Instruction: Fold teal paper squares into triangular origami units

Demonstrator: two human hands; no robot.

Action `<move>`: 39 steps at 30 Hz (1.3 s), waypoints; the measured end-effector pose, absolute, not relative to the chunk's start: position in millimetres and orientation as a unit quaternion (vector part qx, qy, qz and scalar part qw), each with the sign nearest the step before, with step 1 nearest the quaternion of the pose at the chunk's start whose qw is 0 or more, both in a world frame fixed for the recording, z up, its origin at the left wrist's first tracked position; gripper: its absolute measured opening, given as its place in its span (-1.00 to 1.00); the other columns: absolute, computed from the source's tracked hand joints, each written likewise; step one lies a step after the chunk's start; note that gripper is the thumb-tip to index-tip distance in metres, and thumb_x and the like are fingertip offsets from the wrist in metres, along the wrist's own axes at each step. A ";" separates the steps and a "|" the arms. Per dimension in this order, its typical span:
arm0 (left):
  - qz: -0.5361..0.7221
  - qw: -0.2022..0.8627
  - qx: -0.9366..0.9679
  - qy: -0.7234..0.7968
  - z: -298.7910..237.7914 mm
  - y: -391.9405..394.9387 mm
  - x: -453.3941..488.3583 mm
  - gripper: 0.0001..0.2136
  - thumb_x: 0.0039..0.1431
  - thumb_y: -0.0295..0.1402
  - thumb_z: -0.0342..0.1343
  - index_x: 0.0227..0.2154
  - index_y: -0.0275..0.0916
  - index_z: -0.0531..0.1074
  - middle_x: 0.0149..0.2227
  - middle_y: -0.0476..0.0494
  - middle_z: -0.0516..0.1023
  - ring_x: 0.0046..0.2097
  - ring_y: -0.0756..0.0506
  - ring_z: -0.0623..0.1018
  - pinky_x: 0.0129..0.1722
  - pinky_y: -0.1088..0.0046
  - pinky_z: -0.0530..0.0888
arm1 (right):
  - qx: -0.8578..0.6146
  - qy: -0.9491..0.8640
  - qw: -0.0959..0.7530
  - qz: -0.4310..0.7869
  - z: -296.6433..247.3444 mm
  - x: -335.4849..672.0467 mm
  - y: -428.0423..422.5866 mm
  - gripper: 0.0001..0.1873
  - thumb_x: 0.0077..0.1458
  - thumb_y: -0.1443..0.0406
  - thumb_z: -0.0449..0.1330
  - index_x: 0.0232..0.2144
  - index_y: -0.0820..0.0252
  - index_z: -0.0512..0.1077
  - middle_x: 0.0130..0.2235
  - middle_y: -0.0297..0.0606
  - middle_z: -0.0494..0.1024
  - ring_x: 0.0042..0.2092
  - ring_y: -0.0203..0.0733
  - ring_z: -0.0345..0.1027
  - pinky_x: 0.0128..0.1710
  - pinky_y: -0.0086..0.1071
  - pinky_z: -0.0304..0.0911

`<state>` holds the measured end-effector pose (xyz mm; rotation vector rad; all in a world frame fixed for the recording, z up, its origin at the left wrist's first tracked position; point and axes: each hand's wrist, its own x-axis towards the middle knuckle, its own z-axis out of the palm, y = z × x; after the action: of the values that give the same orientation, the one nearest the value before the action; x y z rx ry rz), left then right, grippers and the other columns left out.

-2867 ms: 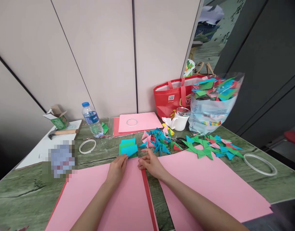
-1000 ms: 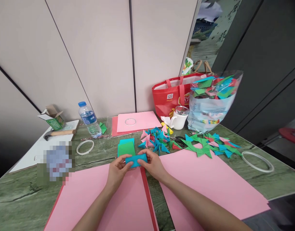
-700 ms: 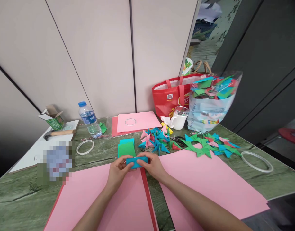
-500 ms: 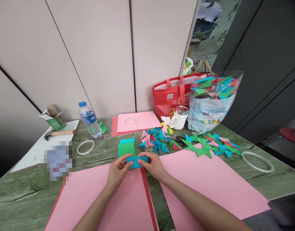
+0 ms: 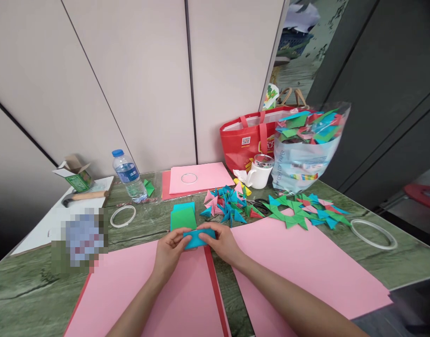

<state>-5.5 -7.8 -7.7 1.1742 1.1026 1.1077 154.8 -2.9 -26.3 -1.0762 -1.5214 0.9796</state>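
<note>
A small folded blue paper [image 5: 197, 239] is held up between my two hands, over the top edge of a large pink sheet [image 5: 130, 290]. My left hand [image 5: 170, 250] pinches its left end between thumb and fingers. At the other end, my right hand [image 5: 224, 243] grips it the same way, thumb across the front. Just behind the hands lies a short stack of green paper [image 5: 183, 218] with a blue sheet showing beneath. Folded paper pieces [image 5: 225, 204] in blue, pink and red are heaped beyond, and joined green paper stars [image 5: 288, 213] lie to the right.
A water bottle [image 5: 129, 177], a hammer [image 5: 85, 197] and an opened small box [image 5: 74, 175] stand or lie at the back left. A white mug [image 5: 260, 173], a red bag [image 5: 236, 145] and a filled plastic bag [image 5: 302, 164] stand back right. White rings [image 5: 374, 234] lie on the table.
The view has shifted slightly. Both hands keep their pinch on the blue paper, with hardly any visible movement.
</note>
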 end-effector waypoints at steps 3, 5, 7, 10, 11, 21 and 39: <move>0.471 0.560 0.496 0.468 -7.6 -7.8 -5.4 -0.75 -0.15 -0.31 0.19 -0.35 -0.29 0.42 -0.45 -0.06 0.59 -0.39 -0.14 0.56 -0.41 0.34 0.54 | -0.449 -0.628 0.491 0.403 -25.5 154.7 -2.8 -0.83 -0.09 0.32 0.16 -0.36 0.17 0.46 -0.32 -0.29 0.52 -0.28 -0.18 0.36 -0.28 -0.38 0.24; 0.471 0.560 0.494 0.469 -7.9 -7.9 -5.5 -0.74 -0.15 -0.31 0.19 -0.34 -0.29 0.41 -0.45 -0.06 0.59 -0.38 -0.14 0.56 -0.41 0.33 0.54 | -0.453 -0.628 0.490 0.400 -24.7 154.8 -2.6 -0.83 -0.09 0.32 0.16 -0.36 0.17 0.46 -0.33 -0.29 0.52 -0.29 -0.19 0.36 -0.30 -0.39 0.24; 0.472 0.560 0.494 0.469 -8.5 -8.1 -5.6 -0.73 -0.15 -0.30 0.19 -0.33 -0.29 0.42 -0.45 -0.05 0.59 -0.39 -0.13 0.56 -0.39 0.32 0.54 | -0.455 -0.628 0.489 0.399 -24.2 154.9 -2.5 -0.84 -0.10 0.32 0.16 -0.37 0.18 0.46 -0.34 -0.29 0.52 -0.29 -0.19 0.36 -0.30 -0.39 0.23; 0.472 0.556 0.499 0.469 -9.3 -8.3 -5.9 -0.73 -0.15 -0.30 0.19 -0.33 -0.28 0.43 -0.45 -0.05 0.59 -0.39 -0.13 0.56 -0.37 0.31 0.54 | -0.453 -0.628 0.489 0.402 -23.7 154.7 -2.7 -0.84 -0.09 0.32 0.16 -0.38 0.19 0.46 -0.34 -0.28 0.52 -0.30 -0.20 0.35 -0.31 -0.40 0.22; 0.471 0.554 0.500 0.470 -9.4 -8.4 -5.9 -0.74 -0.15 -0.29 0.19 -0.34 -0.28 0.44 -0.44 -0.06 0.59 -0.39 -0.13 0.56 -0.37 0.31 0.54 | -0.452 -0.627 0.489 0.404 -23.7 154.7 -2.8 -0.85 -0.09 0.32 0.16 -0.38 0.19 0.46 -0.34 -0.28 0.51 -0.31 -0.21 0.35 -0.32 -0.41 0.22; 0.480 0.526 0.512 0.481 -6.9 -9.8 -5.1 -0.74 -0.15 -0.25 0.18 -0.37 -0.28 0.45 -0.40 -0.08 0.59 -0.36 -0.16 0.56 -0.36 0.29 0.54 | -0.455 -0.574 0.507 0.454 -25.6 155.0 -0.4 -0.77 -0.18 0.23 0.22 -0.40 0.21 0.41 -0.43 -0.30 0.46 -0.44 -0.27 0.28 -0.48 -0.45 0.20; 0.506 0.450 0.538 0.502 -10.7 -10.8 -6.5 -0.81 -0.15 -0.30 0.19 -0.41 -0.22 0.52 -0.43 -0.04 0.59 -0.44 -0.13 0.56 -0.38 0.35 0.54 | -0.421 -0.477 0.550 0.541 -22.7 152.3 0.8 -0.73 -0.26 0.14 0.26 -0.53 0.23 0.39 -0.55 -0.38 0.39 -0.51 -0.34 0.22 -0.53 -0.47 0.17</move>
<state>-6.5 -10.8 -10.7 1.3310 1.2411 1.2518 152.3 0.8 -22.7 -0.9975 -1.1287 1.2813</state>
